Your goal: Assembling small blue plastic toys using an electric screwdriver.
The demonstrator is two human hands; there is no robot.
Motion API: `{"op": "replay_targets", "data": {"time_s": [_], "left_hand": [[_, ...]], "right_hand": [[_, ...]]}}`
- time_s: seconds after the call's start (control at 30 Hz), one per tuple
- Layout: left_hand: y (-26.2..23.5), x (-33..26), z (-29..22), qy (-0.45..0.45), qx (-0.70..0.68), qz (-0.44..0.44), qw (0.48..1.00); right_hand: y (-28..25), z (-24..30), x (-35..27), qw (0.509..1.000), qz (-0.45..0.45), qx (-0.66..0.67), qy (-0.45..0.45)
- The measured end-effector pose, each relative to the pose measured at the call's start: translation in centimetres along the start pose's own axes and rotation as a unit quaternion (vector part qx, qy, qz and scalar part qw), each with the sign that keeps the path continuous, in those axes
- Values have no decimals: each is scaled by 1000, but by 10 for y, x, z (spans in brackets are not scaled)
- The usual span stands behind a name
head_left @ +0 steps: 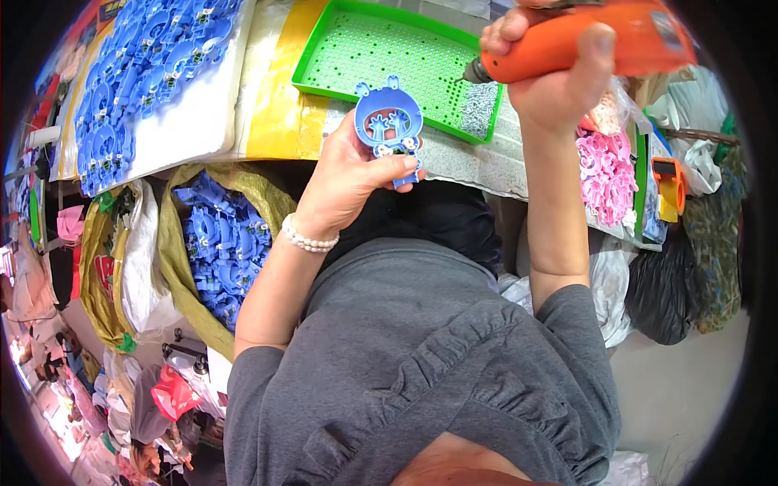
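Note:
My left hand [350, 180] holds a blue plastic toy shell [390, 123], round with two small ears, its hollow inner side facing me. It hangs just in front of the table edge. My right hand [551, 77] grips an orange electric screwdriver [583, 42], held level with its bit pointing left over the green tray [324, 69]. The bit tip sits a little above and to the right of the shell, not touching it. A heap of small silver screws [480, 105] lies in the tray's near right corner.
Many blue shells [138, 73] lie spread on a white sheet at the table's left. An open sack [172, 243] beside my left elbow holds more blue parts [223, 243]. Pink parts [606, 174] fill a bag at the right, beside an orange tool [668, 186] and a black bag [664, 287].

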State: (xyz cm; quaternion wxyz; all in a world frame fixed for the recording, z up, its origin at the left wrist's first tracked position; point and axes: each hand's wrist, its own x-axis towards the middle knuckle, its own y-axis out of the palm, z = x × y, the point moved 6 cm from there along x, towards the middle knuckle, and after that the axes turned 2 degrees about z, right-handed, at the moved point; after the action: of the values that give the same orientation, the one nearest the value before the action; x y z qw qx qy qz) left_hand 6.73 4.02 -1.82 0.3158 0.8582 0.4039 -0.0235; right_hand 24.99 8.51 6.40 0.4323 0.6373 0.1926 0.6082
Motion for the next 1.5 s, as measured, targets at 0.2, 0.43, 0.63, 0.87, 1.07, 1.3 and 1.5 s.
{"op": "replay_targets", "data": {"time_s": [0.2,0.43,0.63,0.87,1.07,1.3,1.5], "left_hand": [[3,8,-7,116,32,-36,992],[2,6,-9,122,25,-53,991],[7,7,-8,113,19,-51,992],[11,7,-8,117,13,-64,991],[14,7,-6,136,40,-41,989],[14,8,-2,150,-11,-80,985],[12,10,-3,130,-15,-60,990]], "right_hand": [[73,1,-12,930,-43,-363,26],[72,-17,-24,906,117,-383,138],[67,-16,-26,902,114,-397,128],[59,-17,-29,903,96,-403,116],[59,-17,-29,901,111,-403,114],[71,-29,-43,827,26,-530,185],[71,-26,-28,842,42,-501,198]]}}
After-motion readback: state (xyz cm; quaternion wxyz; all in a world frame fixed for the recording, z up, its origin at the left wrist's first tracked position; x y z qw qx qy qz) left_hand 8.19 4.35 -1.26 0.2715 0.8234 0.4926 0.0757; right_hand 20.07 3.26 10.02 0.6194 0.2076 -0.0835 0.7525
